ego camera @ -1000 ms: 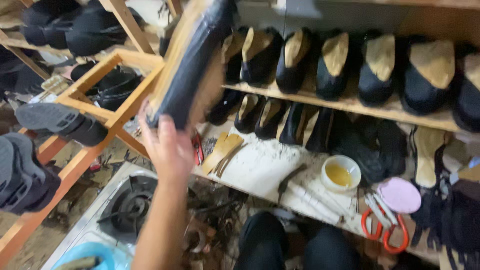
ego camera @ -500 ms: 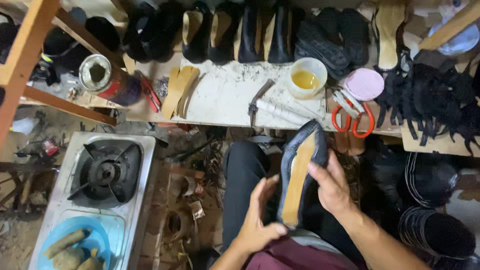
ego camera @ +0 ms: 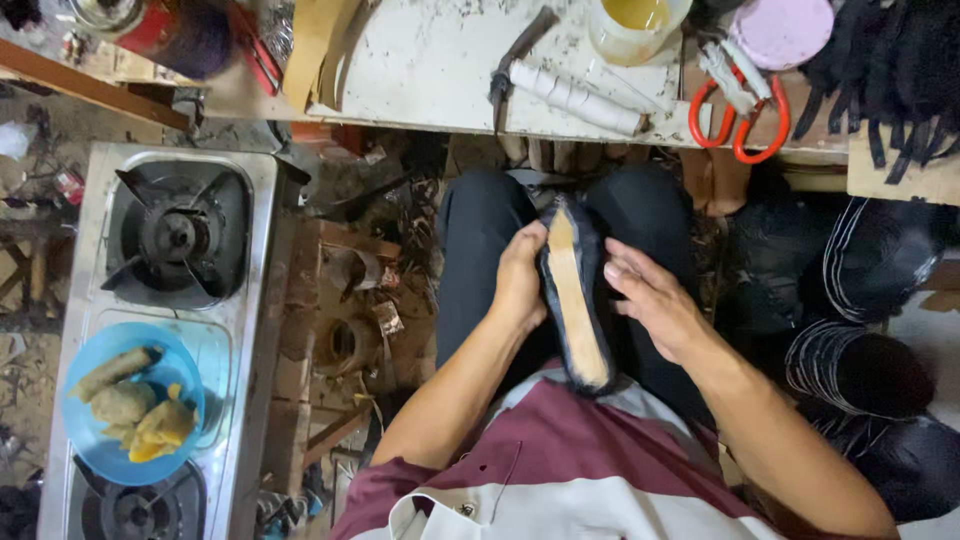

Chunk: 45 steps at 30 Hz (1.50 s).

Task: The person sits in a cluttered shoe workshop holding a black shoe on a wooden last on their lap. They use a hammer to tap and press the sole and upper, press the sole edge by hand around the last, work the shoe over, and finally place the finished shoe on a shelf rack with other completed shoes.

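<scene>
**Holding a half-made shoe sole-up over my lap**

Resting across my knees, the black shoe upper [ego camera: 572, 295] lies with its tan insole face turned up toward me, toe pointing away toward the desk [ego camera: 430, 70] and heel close against my maroon shirt. My left hand [ego camera: 520, 280] is closed on the shoe's left edge, thumb on top near the toe and the other digits wrapped beneath, so the piece stays steady and level. My right hand [ego camera: 655, 300] sits just right of the shoe, palm down, with its fingers [ego camera: 622, 270] spread and open; their tips reach the right rim without gripping it, a position that leaves the tan face uncovered for inspection, as I judge it.

Beyond my fingers, on the desk, tools lie within arm's reach:
- red-handled scissors [ego camera: 740, 120], ahead and to the right;
- a pale cup of yellowish glue [ego camera: 638, 25], straight ahead;
- a white rolled bundle [ego camera: 575, 95] beside a dark-handled tool [ego camera: 515, 60], ahead and slightly left;
- a tan leather strip [ego camera: 315, 45], farther left.

Right of my right hand, stacks of dark finished uppers [ego camera: 860, 370] stand on the floor. Well left of my left hand a gas stove [ego camera: 170, 235] carries a blue bowl of food [ego camera: 130, 405], kept apart from the work.
</scene>
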Each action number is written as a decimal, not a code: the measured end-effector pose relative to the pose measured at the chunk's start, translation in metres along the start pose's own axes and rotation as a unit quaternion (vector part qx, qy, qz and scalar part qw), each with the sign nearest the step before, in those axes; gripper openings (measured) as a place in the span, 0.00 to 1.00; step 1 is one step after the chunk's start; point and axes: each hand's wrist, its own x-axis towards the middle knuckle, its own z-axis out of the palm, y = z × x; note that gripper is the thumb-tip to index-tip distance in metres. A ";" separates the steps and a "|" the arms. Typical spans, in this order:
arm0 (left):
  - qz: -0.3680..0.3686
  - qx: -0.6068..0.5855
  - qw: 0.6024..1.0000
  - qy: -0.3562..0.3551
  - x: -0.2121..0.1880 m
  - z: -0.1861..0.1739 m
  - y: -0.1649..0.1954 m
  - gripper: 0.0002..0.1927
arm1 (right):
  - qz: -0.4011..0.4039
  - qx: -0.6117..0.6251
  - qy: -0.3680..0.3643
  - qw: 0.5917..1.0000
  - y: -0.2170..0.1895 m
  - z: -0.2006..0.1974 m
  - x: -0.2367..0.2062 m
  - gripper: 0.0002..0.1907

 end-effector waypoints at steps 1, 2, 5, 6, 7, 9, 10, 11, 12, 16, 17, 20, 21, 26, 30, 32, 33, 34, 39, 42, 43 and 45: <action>0.001 -0.028 0.999 0.033 0.005 -0.001 0.000 0.16 | 0.001 -0.027 -0.017 0.999 0.005 -0.003 -0.003 0.37; 0.003 -0.057 0.996 0.066 0.008 -0.001 0.001 0.14 | 0.002 -0.055 -0.033 0.998 0.008 -0.005 -0.006 0.37; 0.019 -0.054 0.993 0.101 0.015 0.005 0.012 0.15 | 0.085 0.039 -0.076 0.993 0.013 -0.006 -0.016 0.40; 0.030 -0.043 0.994 0.098 0.016 0.006 0.015 0.15 | 0.079 0.051 -0.077 0.993 0.013 -0.005 -0.019 0.40; 0.039 -0.031 0.994 0.096 0.017 0.008 0.017 0.15 | 0.074 0.065 -0.079 0.992 0.012 -0.003 -0.020 0.39; 0.049 -0.018 0.994 0.092 0.015 0.010 0.019 0.15 | 0.058 0.079 -0.085 0.992 0.010 0.000 -0.023 0.38; 0.051 -0.018 0.995 0.090 0.014 0.010 0.019 0.15 | 0.044 0.080 -0.091 0.992 0.009 0.002 -0.023 0.38; 0.053 -0.018 0.995 0.087 0.013 0.010 0.019 0.16 | 0.031 0.081 -0.096 0.992 0.009 0.003 -0.024 0.38; 0.052 -0.020 0.995 0.084 0.012 0.009 0.019 0.16 | 0.036 0.072 -0.087 0.993 0.009 0.003 -0.025 0.38; 0.047 -0.069 0.995 0.061 0.009 0.003 0.020 0.16 | 0.018 0.092 -0.096 0.991 0.012 -0.001 -0.033 0.37; 0.046 -0.092 0.993 0.052 0.009 0.002 0.022 0.16 | 0.002 0.110 -0.111 0.988 0.013 -0.003 -0.035 0.37; 0.029 -0.118 0.992 0.026 0.007 0.000 0.031 0.17 | -0.027 0.168 -0.157 0.973 0.014 -0.010 -0.040 0.37; 0.026 -0.124 0.992 0.029 0.006 0.000 0.033 0.17 | -0.036 0.155 -0.157 0.975 0.014 -0.012 -0.041 0.37; 0.048 -0.125 0.990 0.048 0.006 0.001 0.037 0.16 | -0.201 -0.032 -0.168 0.964 0.012 -0.009 -0.046 0.40; 0.061 -0.110 0.991 0.048 0.011 0.001 0.035 0.16 | -0.129 -0.014 -0.155 0.979 0.009 -0.001 -0.049 0.50; 0.066 -0.108 0.990 0.055 0.013 0.001 0.034 0.16 | -0.139 0.000 -0.157 0.978 0.007 0.004 -0.048 0.52; 0.073 -0.107 0.990 0.060 0.014 0.000 0.034 0.16 | -0.141 -0.005 -0.150 0.979 0.007 0.005 -0.048 0.51; 0.079 -0.107 0.989 0.066 0.014 0.000 0.033 0.16 | -0.142 -0.010 -0.143 0.979 0.008 0.006 -0.047 0.51; 0.103 -0.087 0.987 0.088 0.013 0.001 0.031 0.19 | -0.139 -0.005 -0.097 0.985 0.020 0.009 -0.043 0.48; 0.117 -0.081 0.985 0.100 0.012 0.002 0.028 0.20 | -0.135 0.003 -0.067 0.989 0.030 0.011 -0.040 0.48; 0.117 -0.079 0.984 0.105 0.011 0.003 0.027 0.20 | -0.126 0.003 -0.053 0.991 0.033 0.012 -0.038 0.48; 0.122 -0.079 0.984 0.099 0.010 0.003 0.027 0.20 | -0.128 0.047 -0.055 0.989 0.035 0.015 -0.036 0.48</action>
